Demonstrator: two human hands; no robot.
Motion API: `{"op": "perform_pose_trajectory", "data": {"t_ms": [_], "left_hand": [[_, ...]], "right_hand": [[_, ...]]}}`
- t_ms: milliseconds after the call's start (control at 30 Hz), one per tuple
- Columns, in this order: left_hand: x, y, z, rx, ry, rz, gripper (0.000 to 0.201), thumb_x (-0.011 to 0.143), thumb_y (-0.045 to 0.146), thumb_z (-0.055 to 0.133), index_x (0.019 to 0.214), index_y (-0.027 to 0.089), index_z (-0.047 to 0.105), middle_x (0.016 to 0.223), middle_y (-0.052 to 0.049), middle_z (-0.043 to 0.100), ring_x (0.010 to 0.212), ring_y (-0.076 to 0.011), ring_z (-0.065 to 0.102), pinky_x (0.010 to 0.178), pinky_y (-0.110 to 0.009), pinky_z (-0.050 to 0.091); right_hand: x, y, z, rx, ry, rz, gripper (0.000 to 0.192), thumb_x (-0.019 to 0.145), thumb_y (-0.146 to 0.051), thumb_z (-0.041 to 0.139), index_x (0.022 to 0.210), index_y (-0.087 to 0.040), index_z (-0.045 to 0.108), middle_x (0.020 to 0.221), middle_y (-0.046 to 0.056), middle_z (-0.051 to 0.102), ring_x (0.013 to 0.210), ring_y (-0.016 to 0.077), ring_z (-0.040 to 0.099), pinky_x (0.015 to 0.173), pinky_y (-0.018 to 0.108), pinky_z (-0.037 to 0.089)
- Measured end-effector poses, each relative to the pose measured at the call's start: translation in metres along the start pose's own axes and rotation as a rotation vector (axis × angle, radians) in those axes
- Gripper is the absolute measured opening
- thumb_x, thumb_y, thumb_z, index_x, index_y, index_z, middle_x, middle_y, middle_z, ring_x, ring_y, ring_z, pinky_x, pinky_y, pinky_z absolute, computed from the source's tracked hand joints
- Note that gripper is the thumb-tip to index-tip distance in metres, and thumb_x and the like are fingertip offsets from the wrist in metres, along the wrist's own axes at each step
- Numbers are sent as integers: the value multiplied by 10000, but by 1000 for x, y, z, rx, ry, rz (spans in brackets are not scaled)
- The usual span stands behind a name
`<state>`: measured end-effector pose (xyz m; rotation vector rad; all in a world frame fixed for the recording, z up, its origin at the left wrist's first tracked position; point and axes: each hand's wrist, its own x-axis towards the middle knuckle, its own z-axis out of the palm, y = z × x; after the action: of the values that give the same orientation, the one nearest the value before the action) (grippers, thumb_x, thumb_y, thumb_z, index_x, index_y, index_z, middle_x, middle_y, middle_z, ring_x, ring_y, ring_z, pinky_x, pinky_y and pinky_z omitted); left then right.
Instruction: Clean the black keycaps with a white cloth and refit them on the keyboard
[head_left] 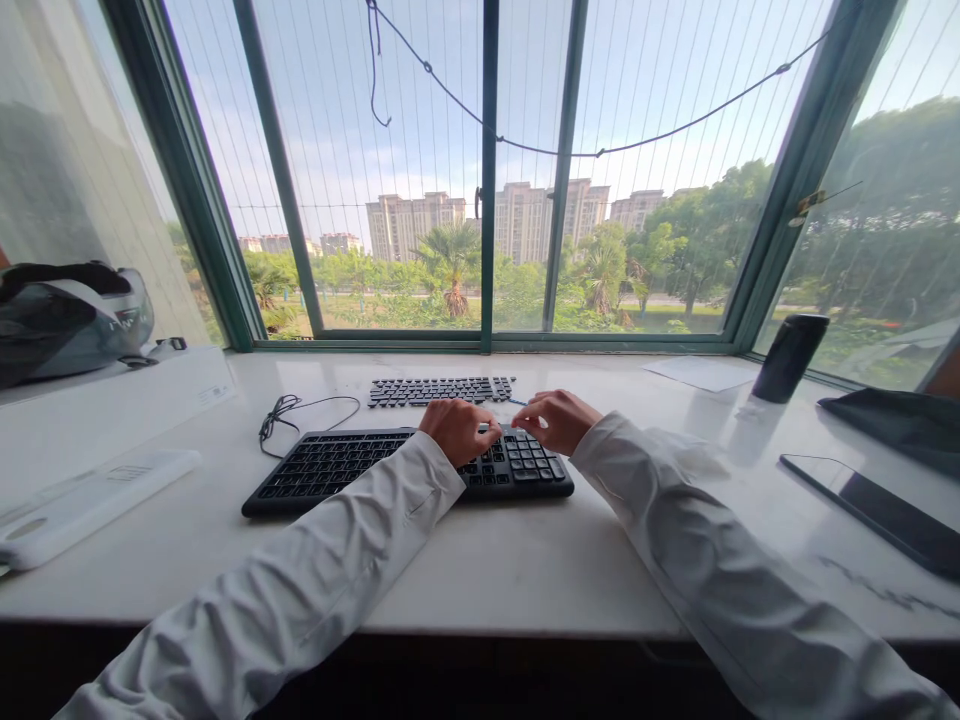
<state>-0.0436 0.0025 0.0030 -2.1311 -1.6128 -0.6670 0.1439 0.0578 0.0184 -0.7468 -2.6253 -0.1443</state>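
A long black plastic keyboard [330, 465] lies flat at the middle of a glossy white stone-like counter [420, 590]. Its left and middle parts show bare square key sockets, while dark keycaps [534, 460] sit on the number pad at its right end. Just beyond its far edge, loose black keycaps in keyboard-like rows [435, 390] lie on the counter. A thin black cable [277, 415] is bunched near the keyboard's far left corner.

The 2 bare hands, in light grey wrinkled sleeves [300, 580], are close together but apart. The left hand [459, 428] is curled over the keyboard, just left of the number pad; whether its fingers grip anything I cannot tell. The right hand [555, 420] is bent over the number pad's far side, fingertips drawn in, beside a thin blue sliver [516, 402]; I cannot tell if it is held.

To the far right stand a black cylinder [791, 358] and, left of it, a flat white paper sheet [701, 373]. Nearer on the right lies a dark, glossy flat slab [877, 505]. At the far left, a dark helmet with a clear visor [71, 320] rests on a white box [112, 400].
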Motion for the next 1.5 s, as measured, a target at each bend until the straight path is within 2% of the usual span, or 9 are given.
{"op": "perform_pose_trajectory", "data": {"t_ms": [200, 300, 500, 833, 967, 1067, 1200, 1367, 1500], "left_hand": [[1, -8, -2, 13, -13, -88, 328, 772, 434, 463, 791, 271, 747, 727, -66, 708, 739, -233, 641, 676, -319, 427], [1, -8, 0, 18, -23, -83, 329, 770, 439, 458, 774, 278, 746, 715, -66, 705, 735, -240, 642, 678, -329, 431], [1, -8, 1, 25, -47, -96, 330, 763, 426, 467, 786, 253, 747, 742, -75, 708, 745, -224, 638, 689, -308, 440], [0, -9, 3, -15, -35, -68, 294, 756, 415, 483, 810, 284, 740, 728, -56, 705, 747, -230, 638, 681, -319, 437], [0, -10, 3, -23, -26, -60, 291, 752, 417, 486, 809, 285, 739, 725, -55, 705, 745, -234, 639, 671, -320, 432], [0, -10, 3, -20, -20, -65, 292, 764, 418, 479, 780, 283, 738, 726, -52, 705, 733, -231, 636, 671, -320, 430], [0, -10, 3, -29, 11, -64, 374, 821, 438, 403, 780, 269, 734, 749, -55, 703, 727, -219, 632, 672, -313, 425], [-1, -8, 0, -74, 13, -74, 494, 863, 499, 319, 790, 243, 735, 704, -67, 691, 704, -200, 627, 668, -296, 409], [-2, -8, -1, -86, 0, -94, 603, 875, 545, 243, 737, 225, 735, 657, -83, 678, 695, -197, 623, 670, -296, 404]], "right_hand": [[0, 4, 15, 113, -76, -2, 239, 809, -188, 484, 787, -191, 722, 751, 33, 688, 695, 132, 589, 685, 226, 395], [1, 7, 17, 106, -13, 11, 242, 812, -188, 478, 810, -192, 721, 769, 36, 693, 731, 145, 597, 719, 239, 399], [0, 4, 16, 188, -117, -2, 225, 801, -195, 498, 793, -193, 722, 763, 28, 695, 696, 132, 599, 697, 224, 411], [-1, 1, 10, 253, -163, -43, 223, 794, -225, 505, 767, -193, 725, 709, 9, 673, 609, 104, 530, 621, 215, 372], [-2, -1, 7, 278, -266, -38, 208, 772, -266, 545, 732, -188, 733, 614, 6, 631, 549, 97, 480, 572, 214, 350], [-1, 0, 5, 214, -134, 57, 241, 794, -301, 520, 779, -197, 737, 608, 6, 618, 558, 99, 481, 586, 218, 346], [-1, 13, 7, 1, 106, 333, 268, 809, -335, 483, 840, -241, 732, 671, 12, 645, 611, 122, 525, 608, 239, 348], [-4, 35, 17, -171, 62, 540, 257, 786, -353, 485, 875, -307, 722, 782, 4, 696, 725, 169, 585, 620, 257, 374], [-6, 41, 20, -250, 41, 628, 278, 792, -384, 463, 887, -322, 717, 815, 1, 707, 770, 192, 607, 657, 274, 405]]}}
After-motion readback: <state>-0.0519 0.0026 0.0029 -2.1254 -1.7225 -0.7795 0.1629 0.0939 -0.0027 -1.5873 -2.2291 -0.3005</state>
